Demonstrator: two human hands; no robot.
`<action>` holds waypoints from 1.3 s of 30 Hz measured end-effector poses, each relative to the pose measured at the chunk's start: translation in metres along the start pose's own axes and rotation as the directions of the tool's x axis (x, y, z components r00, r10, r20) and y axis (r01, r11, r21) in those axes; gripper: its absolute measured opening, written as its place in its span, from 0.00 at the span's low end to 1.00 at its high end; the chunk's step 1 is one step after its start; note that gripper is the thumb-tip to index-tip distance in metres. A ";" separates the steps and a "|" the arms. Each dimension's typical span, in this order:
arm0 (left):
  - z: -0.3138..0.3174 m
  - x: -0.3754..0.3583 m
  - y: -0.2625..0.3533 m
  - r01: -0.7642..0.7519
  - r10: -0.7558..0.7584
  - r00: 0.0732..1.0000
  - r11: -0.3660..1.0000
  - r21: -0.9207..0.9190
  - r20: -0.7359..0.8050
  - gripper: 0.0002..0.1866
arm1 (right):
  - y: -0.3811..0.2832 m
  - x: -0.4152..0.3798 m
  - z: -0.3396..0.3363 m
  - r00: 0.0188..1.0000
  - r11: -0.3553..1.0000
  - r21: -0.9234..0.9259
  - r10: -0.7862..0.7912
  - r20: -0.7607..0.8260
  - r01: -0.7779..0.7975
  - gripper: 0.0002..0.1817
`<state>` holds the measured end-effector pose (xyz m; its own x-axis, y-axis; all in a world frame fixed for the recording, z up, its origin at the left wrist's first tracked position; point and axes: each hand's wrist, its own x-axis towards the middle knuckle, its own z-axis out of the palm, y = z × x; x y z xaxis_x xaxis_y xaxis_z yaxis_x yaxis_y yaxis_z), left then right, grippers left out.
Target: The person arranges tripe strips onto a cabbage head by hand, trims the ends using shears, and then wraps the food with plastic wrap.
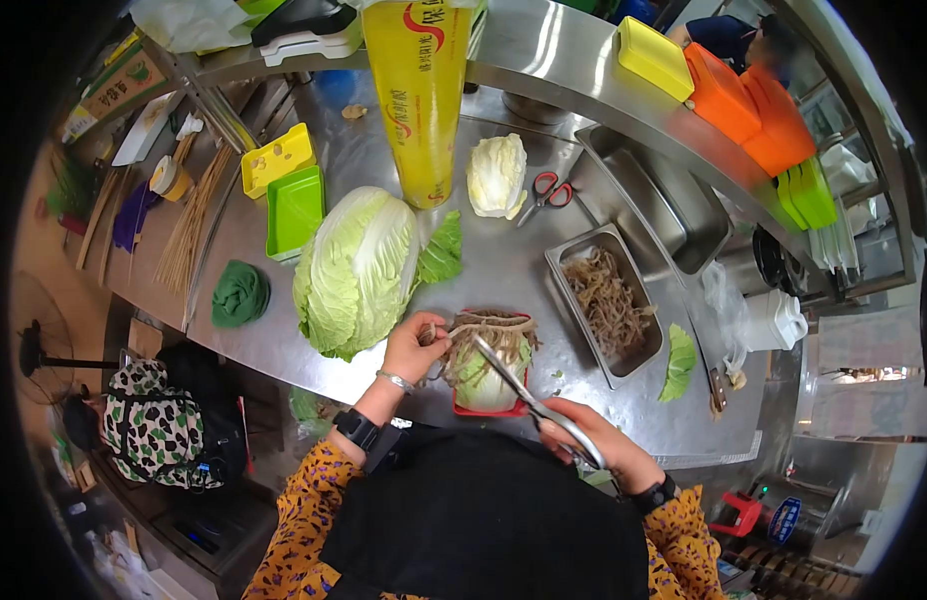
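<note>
My left hand (pixel 416 349) pinches the end of some long brown strips (pixel 494 324) that lie over a piece of cabbage (pixel 492 385). The cabbage sits in a small red container (pixel 464 410) close to my body. In my right hand (pixel 599 440) is a pair of metal scissors (pixel 529 395), its blades pointing up and left over the strips and cabbage. A large napa cabbage (pixel 354 270) lies left of centre, just beyond my left hand. More brown strips (pixel 604 300) fill a metal pan (pixel 634 365) to the right.
A yellow roll of cling film (pixel 419 110) stands at the back, beside a smaller cabbage (pixel 496 177) and red-handled scissors (pixel 549 190). Green (pixel 295 212) and yellow (pixel 279 160) boxes and a green cloth (pixel 240 292) lie left. A knife (pixel 717 385) rests right, near a cabbage leaf (pixel 679 362).
</note>
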<state>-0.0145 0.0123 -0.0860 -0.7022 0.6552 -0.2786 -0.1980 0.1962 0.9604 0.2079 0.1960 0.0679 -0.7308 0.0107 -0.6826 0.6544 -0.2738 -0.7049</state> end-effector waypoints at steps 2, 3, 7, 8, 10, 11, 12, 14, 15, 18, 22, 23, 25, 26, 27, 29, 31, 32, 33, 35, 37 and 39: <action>0.000 -0.001 0.002 -0.003 0.002 1.000 0.999 -0.035 -0.026 0.17 | -0.008 0.016 0.007 0.992 0.995 -0.070 0.072 0.107 -0.065 0.25; 0.000 -0.001 0.002 -0.007 0.004 0.999 0.998 -0.065 -0.049 0.16 | -0.008 0.024 0.009 0.989 0.994 -0.058 0.098 0.107 -0.092 0.26; 0.003 -0.003 0.004 -0.051 0.047 0.995 0.997 -0.053 -0.086 0.16 | -0.011 0.035 0.012 0.979 0.979 0.054 0.193 0.067 -0.197 0.27; 0.003 -0.004 0.004 -0.048 0.044 0.996 0.998 -0.051 -0.077 0.16 | -0.009 0.038 0.012 0.978 0.978 0.052 0.197 0.065 -0.200 0.27; 0.004 -0.004 0.004 -0.045 0.041 0.997 0.998 -0.051 -0.070 0.16 | -0.007 0.043 0.013 0.984 0.982 0.074 0.172 0.054 -0.176 0.27; 0.005 -0.005 0.004 -0.055 0.050 0.996 0.996 -0.065 -0.071 0.15 | -0.008 0.045 0.015 0.983 0.982 0.071 0.173 0.055 -0.177 0.27; 0.005 -0.006 0.005 -0.065 0.060 0.996 0.995 -0.078 -0.072 0.15 | -0.011 0.045 0.018 0.985 0.984 0.051 0.167 0.036 -0.169 0.26; 0.006 -0.007 0.006 -0.062 0.056 0.996 0.995 -0.079 -0.074 0.14 | -0.013 0.048 0.021 0.987 0.987 0.031 0.159 0.017 -0.160 0.25; 0.006 -0.007 0.006 -0.058 0.052 0.996 0.995 -0.079 -0.074 0.14 | -0.012 0.050 0.021 0.987 0.987 0.011 0.158 0.004 -0.158 0.24; 0.006 -0.006 0.005 -0.042 0.037 0.996 0.997 -0.061 -0.081 0.14 | -0.004 0.054 0.019 0.990 0.990 0.011 0.142 -0.002 -0.142 0.21; 0.004 -0.009 0.009 -0.061 0.055 0.996 0.995 -0.078 -0.075 0.15 | -0.012 0.028 0.010 0.999 0.999 -0.018 0.032 0.035 -0.032 0.18; 0.001 -0.012 0.011 -0.055 0.053 0.995 0.998 -0.032 -0.079 0.15 | -0.010 0.014 0.003 1.000 1.000 0.020 0.020 0.015 -0.021 0.17; -0.003 -0.022 0.014 -0.047 0.048 0.995 0.999 0.013 -0.086 0.16 | 0.020 -0.004 -0.014 0.987 0.995 -0.092 -0.055 -0.150 0.042 0.19; -0.006 -0.026 0.015 -0.043 0.043 0.996 0.999 0.002 -0.084 0.16 | 0.037 -0.010 -0.022 0.941 0.974 -0.211 -0.149 -0.303 0.086 0.21; -0.008 -0.030 0.017 -0.039 0.038 0.996 0.999 -0.008 -0.080 0.17 | 0.054 -0.013 -0.031 0.941 0.974 -0.210 -0.150 -0.305 0.088 0.21; -0.007 -0.039 0.030 0.008 -0.014 0.999 0.994 -0.113 -0.052 0.17 | 0.085 -0.012 -0.046 0.856 0.760 -0.636 -0.232 -0.462 -0.137 0.25; -0.008 -0.044 0.032 0.044 -0.040 0.999 0.971 -0.233 0.022 0.15 | 0.100 -0.002 -0.047 0.825 0.695 -0.713 -0.345 -0.448 -0.096 0.27; -0.007 -0.044 0.034 0.042 -0.038 0.999 0.974 -0.224 0.024 0.15 | 0.107 0.002 -0.047 0.789 0.614 -0.787 -0.453 -0.415 -0.062 0.28; -0.005 -0.044 0.044 0.089 -0.077 0.996 0.956 -0.281 0.052 0.13 | 0.097 0.003 -0.043 0.823 0.551 -0.819 -0.383 -0.419 -0.161 0.27; -0.004 -0.046 0.061 0.137 -0.114 0.990 0.936 -0.323 0.088 0.12 | 0.071 -0.001 -0.032 0.812 0.424 -0.888 -0.446 -0.376 -0.178 0.26; 0.002 -0.047 0.075 0.199 -0.073 0.968 0.812 -0.548 0.242 0.14 | 0.054 0.004 -0.032 0.717 0.316 -0.948 -0.668 -0.197 0.034 0.24; 0.012 -0.049 0.086 0.218 -0.075 0.957 0.824 -0.523 0.280 0.15 | 0.009 0.010 -0.017 0.806 0.667 -0.664 -0.569 -0.164 0.337 0.22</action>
<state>0.0109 0.0057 0.0102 -0.4655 0.8168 -0.3408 -0.6739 -0.0775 0.7347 0.2100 0.2096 0.0518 -0.9295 0.3219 -0.1801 0.3198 0.4598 -0.8284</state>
